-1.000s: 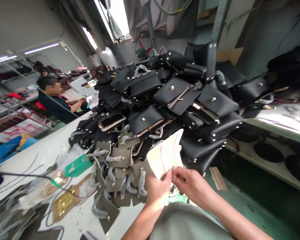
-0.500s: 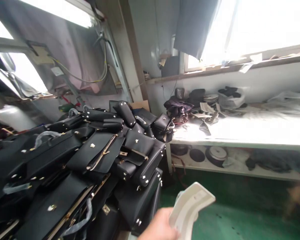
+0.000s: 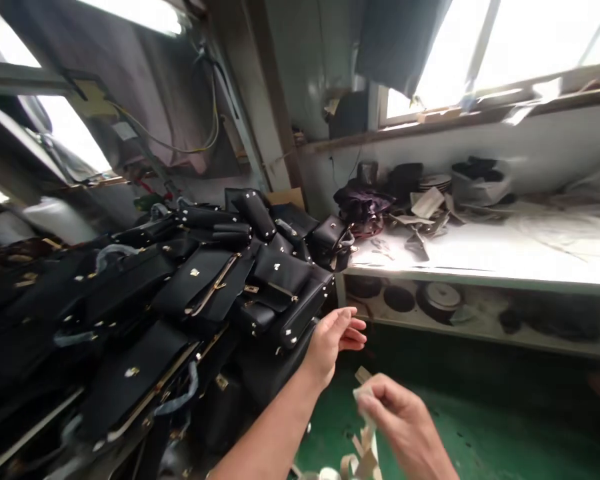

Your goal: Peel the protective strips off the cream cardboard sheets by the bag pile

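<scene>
My left hand (image 3: 333, 343) is held out in front of the pile of black handbags (image 3: 285, 273), with fingers loosely extended and apart, holding nothing visible. Lower and to its right, my right hand (image 3: 400, 413) is closed in a pinch on a small pale scrap (image 3: 364, 393). Pale curled strips (image 3: 365, 460) show beneath the right hand at the bottom edge; whether they join the scrap is unclear. Several bags have gold-coloured clasps and handles wrapped in clear film.
To the right stands a white bench (image 3: 510, 250) with pale offcuts (image 3: 427, 207), dark cloth (image 3: 363, 207) and a translucent bag (image 3: 480, 183) on it. Its lower shelf carries round rolls (image 3: 440, 300). Green floor (image 3: 455, 393) lies below; windows are above.
A curved, pale flat piece was in a hand at the bottom centre; it is no longer in that hand. Both hands are now in view, and the camera view has shifted slightly.
</scene>
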A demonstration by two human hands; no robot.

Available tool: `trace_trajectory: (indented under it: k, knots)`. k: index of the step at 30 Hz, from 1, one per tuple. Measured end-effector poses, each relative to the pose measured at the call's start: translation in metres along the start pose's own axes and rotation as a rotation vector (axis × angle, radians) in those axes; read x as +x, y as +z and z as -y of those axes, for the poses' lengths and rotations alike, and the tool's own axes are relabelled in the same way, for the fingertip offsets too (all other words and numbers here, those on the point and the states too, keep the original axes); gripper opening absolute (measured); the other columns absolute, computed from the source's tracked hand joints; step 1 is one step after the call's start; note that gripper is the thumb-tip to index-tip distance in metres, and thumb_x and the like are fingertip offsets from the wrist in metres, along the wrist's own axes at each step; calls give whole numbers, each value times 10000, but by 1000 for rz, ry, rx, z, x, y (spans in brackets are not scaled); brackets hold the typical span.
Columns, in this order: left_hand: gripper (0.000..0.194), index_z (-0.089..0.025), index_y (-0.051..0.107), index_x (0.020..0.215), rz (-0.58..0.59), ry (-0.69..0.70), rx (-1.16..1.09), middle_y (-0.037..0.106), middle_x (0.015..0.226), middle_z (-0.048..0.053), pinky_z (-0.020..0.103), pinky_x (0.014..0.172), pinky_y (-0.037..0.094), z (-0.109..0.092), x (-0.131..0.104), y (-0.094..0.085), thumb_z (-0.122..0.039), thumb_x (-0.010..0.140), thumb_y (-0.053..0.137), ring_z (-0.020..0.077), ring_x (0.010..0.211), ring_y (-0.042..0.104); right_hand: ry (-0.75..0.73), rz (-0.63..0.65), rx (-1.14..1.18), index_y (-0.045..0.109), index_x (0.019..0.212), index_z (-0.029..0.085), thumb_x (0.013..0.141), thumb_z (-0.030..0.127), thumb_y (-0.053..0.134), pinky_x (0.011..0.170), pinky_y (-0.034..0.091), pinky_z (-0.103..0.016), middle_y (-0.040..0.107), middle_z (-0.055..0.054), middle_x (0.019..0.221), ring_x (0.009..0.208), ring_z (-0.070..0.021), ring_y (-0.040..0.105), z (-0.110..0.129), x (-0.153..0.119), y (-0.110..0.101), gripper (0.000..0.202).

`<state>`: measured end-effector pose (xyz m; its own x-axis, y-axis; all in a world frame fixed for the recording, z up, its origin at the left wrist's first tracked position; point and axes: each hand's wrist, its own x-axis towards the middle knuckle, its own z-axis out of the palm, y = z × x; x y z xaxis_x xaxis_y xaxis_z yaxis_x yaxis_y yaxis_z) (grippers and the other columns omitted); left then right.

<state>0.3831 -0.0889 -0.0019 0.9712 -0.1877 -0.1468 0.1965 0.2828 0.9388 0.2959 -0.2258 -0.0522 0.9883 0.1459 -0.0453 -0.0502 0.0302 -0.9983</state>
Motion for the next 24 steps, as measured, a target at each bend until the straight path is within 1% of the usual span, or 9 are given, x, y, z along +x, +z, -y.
trace_trajectory:
  k: [3,6,8,11,13,15,18,21,24]
  knots:
    - [654,-112,668,1247,-23,2,-74,740,1091,163,351,802,565,25,-66,-40,-655,883,652,240,920,712,4,7,26,640,700,196,842,599,723,629,385,-288,542,7,701,675,-153,460,14,17,14,435]
    - [621,-136,721,1207,-90,74,-54,758,1070,128,325,861,524,34,-117,-53,-526,746,863,230,955,692,-51,129,-27,675,732,208,862,557,725,677,414,-292,600,-1,739,717,-170,530,23,24,44,375]
    - [504,-147,762,1117,-248,132,-36,765,998,86,303,867,497,36,-142,-56,-418,718,909,196,910,674,-141,214,-82,687,720,217,869,527,725,731,436,-294,640,-14,797,781,-185,579,24,21,68,346]
    - [381,-128,782,880,-538,154,-21,684,736,17,252,679,435,37,-175,-68,-480,756,857,113,668,561,-221,297,-170,733,787,236,824,523,757,814,465,-296,691,-31,921,893,-214,625,20,9,105,290]
    - [422,-122,763,794,-658,156,-1,599,641,-13,244,593,357,39,-197,-81,-538,761,830,87,592,464,-146,332,-238,765,1009,263,775,552,785,853,491,-305,727,-35,1036,965,-239,654,13,1,128,372]
    - [453,-123,756,800,-714,155,-25,582,640,-15,248,575,336,43,-220,-94,-569,753,822,87,586,447,-18,431,-253,734,1182,271,763,588,783,865,524,-317,748,-48,1135,1035,-274,679,5,-7,149,528]
    - [491,-125,746,799,-760,144,-90,592,655,-6,256,568,350,52,-253,-111,-606,734,814,94,577,462,108,581,-229,760,1099,241,774,628,766,833,558,-316,780,-63,1070,1028,-302,700,-3,-21,177,504]
    - [399,-155,773,844,-796,68,42,673,753,27,284,624,429,68,-285,-139,-533,729,832,136,641,556,211,606,-238,758,1034,243,764,636,783,786,556,-270,784,-43,976,957,-261,700,-6,-37,203,477]
    - [371,-237,767,1032,-1055,-24,436,723,1064,59,375,877,519,95,-321,-185,-383,702,852,250,979,647,247,634,-229,739,954,245,800,648,748,688,530,-223,769,-23,928,835,-195,671,-4,-55,222,432]
